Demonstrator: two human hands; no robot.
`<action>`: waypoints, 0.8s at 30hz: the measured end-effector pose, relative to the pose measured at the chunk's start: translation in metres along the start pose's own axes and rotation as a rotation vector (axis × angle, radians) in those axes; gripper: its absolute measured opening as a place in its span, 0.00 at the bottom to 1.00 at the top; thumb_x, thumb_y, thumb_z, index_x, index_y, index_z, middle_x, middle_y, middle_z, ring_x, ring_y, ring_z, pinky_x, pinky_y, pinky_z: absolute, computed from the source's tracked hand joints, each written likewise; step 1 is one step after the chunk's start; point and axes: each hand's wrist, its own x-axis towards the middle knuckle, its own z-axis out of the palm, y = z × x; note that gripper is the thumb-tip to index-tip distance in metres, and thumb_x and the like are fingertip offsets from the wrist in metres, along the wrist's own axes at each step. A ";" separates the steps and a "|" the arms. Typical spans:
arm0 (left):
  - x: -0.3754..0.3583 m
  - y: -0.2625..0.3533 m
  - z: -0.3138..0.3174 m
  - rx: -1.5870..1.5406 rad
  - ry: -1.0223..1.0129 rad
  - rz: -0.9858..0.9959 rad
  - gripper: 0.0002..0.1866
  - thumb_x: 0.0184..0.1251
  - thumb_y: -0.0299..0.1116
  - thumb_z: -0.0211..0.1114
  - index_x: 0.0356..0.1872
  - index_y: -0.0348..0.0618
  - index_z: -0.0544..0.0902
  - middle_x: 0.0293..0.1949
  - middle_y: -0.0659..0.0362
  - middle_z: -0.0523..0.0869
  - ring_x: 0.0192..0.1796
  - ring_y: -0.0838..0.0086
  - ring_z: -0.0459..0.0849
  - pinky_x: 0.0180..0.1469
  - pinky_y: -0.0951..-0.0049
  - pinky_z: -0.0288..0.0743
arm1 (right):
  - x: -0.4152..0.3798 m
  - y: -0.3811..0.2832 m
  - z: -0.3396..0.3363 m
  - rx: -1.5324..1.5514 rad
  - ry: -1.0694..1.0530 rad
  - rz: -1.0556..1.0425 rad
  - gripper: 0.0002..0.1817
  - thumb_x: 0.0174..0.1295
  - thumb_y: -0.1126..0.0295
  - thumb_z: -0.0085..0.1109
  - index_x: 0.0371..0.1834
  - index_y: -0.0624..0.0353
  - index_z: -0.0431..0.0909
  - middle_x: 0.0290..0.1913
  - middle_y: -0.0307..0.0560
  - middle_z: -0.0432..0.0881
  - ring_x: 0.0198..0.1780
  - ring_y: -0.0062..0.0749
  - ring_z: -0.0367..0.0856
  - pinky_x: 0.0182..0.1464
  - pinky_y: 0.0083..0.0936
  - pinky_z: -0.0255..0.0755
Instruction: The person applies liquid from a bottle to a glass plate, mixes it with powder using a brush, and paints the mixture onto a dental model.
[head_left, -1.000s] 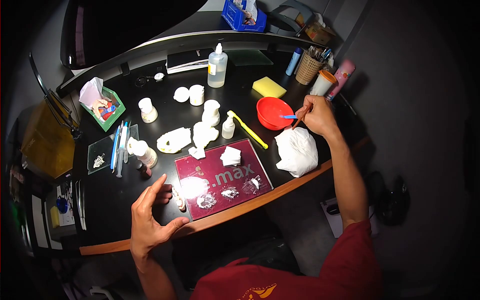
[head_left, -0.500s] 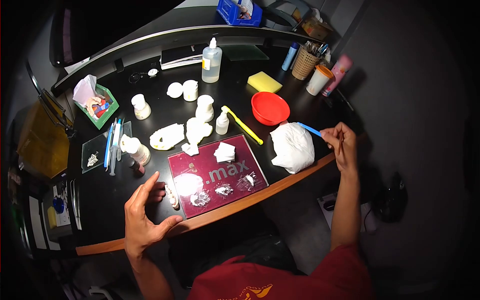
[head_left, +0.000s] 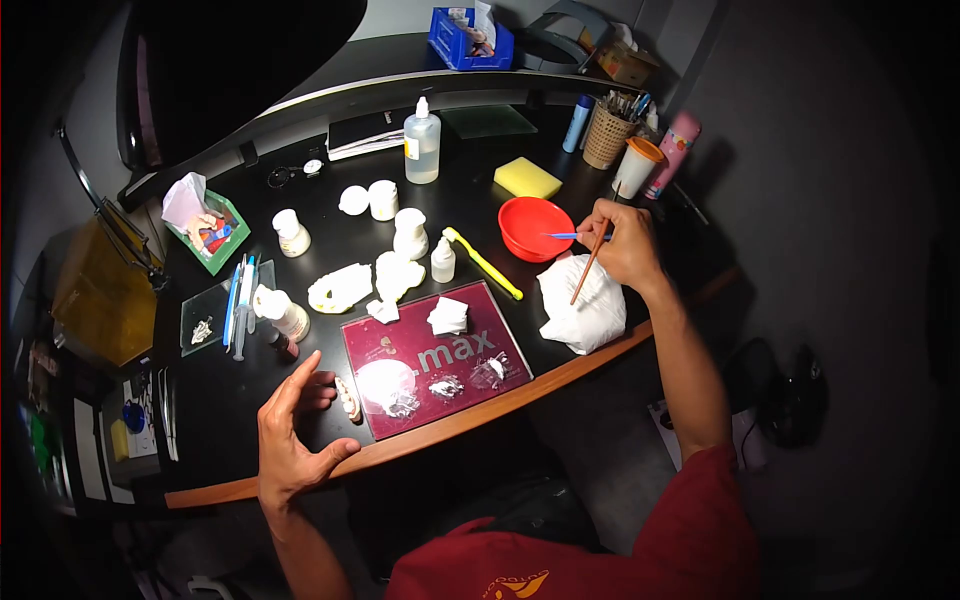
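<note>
My right hand (head_left: 632,248) is closed around a slim blue stick (head_left: 563,236) and a thin brown-handled brush (head_left: 591,262). The blue stick's end reaches into the red bowl (head_left: 537,250), while the brush slants down over a white wad of tissue (head_left: 583,318) in front of the bowl. At the table's front edge, my left hand (head_left: 288,432) is open, thumb and fingers spread, holding nothing. Close to its fingers lies a small tooth-shaped dental model (head_left: 348,400), beside a maroon glass slab (head_left: 440,408) bearing small white heaps and a folded white pad (head_left: 448,317).
A yellow toothbrush-like stick (head_left: 483,264) and a small dropper bottle (head_left: 443,262) stand left of the bowl. Behind are a tall clear bottle (head_left: 422,150) and a yellow sponge (head_left: 527,178). White jars, syringes (head_left: 240,310) and a green bin (head_left: 225,245) occupy the left side.
My right hand has moved left and up from beside the tissue wad, bringing the blue stick's end into the red bowl. The brush now points down over the wad. My left hand stays spread.
</note>
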 end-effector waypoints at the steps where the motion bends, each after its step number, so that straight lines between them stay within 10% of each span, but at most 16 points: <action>1: 0.000 0.000 0.000 -0.005 -0.003 -0.001 0.62 0.42 0.65 0.88 0.75 0.33 0.75 0.53 0.47 0.89 0.51 0.66 0.89 0.56 0.66 0.84 | 0.001 -0.001 0.001 -0.004 0.001 -0.012 0.16 0.57 0.82 0.74 0.25 0.62 0.71 0.30 0.50 0.90 0.34 0.30 0.91 0.36 0.30 0.81; 9: -0.001 0.004 0.001 -0.045 0.044 -0.030 0.59 0.51 0.69 0.82 0.75 0.32 0.74 0.56 0.47 0.87 0.53 0.66 0.88 0.56 0.66 0.82 | -0.017 -0.009 -0.021 0.010 0.084 0.009 0.14 0.57 0.82 0.75 0.25 0.64 0.74 0.25 0.47 0.86 0.29 0.27 0.88 0.34 0.26 0.79; 13: -0.001 0.008 -0.001 -0.001 0.076 -0.066 0.60 0.55 0.78 0.72 0.76 0.35 0.74 0.59 0.48 0.85 0.57 0.67 0.85 0.56 0.66 0.81 | -0.053 0.009 -0.035 0.525 0.154 0.320 0.20 0.63 0.80 0.74 0.25 0.57 0.66 0.34 0.53 0.88 0.31 0.25 0.86 0.32 0.23 0.78; 24: 0.000 0.007 -0.001 0.009 0.083 -0.004 0.47 0.69 0.67 0.69 0.72 0.33 0.77 0.56 0.48 0.87 0.54 0.65 0.87 0.59 0.65 0.81 | -0.124 0.047 -0.028 0.784 0.297 0.518 0.18 0.68 0.74 0.72 0.27 0.51 0.69 0.36 0.49 0.88 0.24 0.18 0.80 0.25 0.13 0.68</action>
